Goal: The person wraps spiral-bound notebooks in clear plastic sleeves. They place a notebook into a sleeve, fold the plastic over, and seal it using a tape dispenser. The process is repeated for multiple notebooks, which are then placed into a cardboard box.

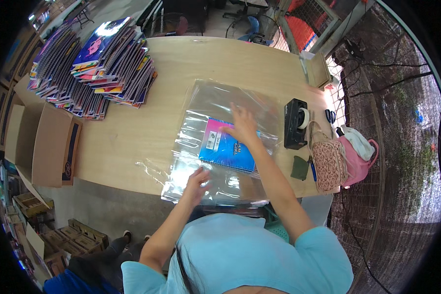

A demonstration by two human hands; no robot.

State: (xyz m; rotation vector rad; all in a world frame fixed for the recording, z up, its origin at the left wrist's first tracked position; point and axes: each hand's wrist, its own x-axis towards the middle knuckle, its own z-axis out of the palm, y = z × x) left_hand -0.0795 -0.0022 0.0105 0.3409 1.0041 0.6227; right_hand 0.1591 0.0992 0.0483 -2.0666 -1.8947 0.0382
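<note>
A blue and pink spiral notebook lies on a stack of clear plastic sheets in the middle of the table, its wire binding toward me. Over the notebook's upper right reaches my right hand, fingers spread; whether it touches the cover I cannot tell. My left hand hovers by the near left part of the plastic, below the notebook's corner. Its fingers are partly bent and blurred, and I make out nothing in them.
Tall piles of spiral notebooks stand at the far left, above an open cardboard box. Along the right lie a black tape dispenser, scissors, a green cloth pouch, a patterned pouch and a pink bag. Someone's legs show at lower left.
</note>
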